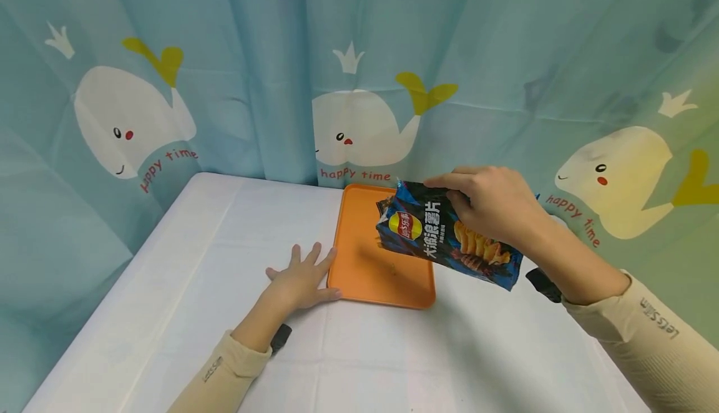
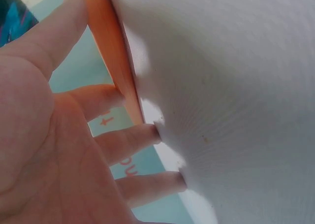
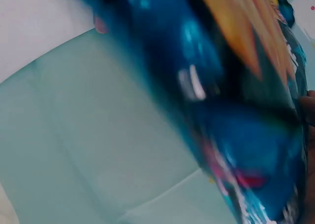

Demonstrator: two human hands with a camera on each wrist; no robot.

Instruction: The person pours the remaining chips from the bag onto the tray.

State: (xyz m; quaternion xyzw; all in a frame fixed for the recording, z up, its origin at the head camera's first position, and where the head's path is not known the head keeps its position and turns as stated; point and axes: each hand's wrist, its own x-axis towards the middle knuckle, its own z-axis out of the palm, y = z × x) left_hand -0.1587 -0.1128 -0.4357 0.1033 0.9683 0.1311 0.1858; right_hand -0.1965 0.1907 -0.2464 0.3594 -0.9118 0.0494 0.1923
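Note:
My right hand [image 1: 491, 204] pinches the upper edge of a dark blue potato chip bag [image 1: 412, 235] and holds it above an orange tray [image 1: 356, 279]. The bag lies tilted on its side, with its torn end toward the left over the tray. A few tiny crumbs [image 1: 393, 269] show on the tray's surface. My left hand [image 1: 298, 282] rests with spread fingers at the tray's left edge, its thumb and a finger touching the rim [image 2: 110, 47]. The glossy bag [image 3: 221, 125] fills much of the right wrist view, blurred; what is inside is hidden.
A white cloth covers the table [image 1: 224, 244]. Behind it hangs a light blue curtain [image 1: 269, 88] printed with white whales, close to the tray's far edge. Dark wrist-camera pieces [image 1: 543, 285] sit below the wrists.

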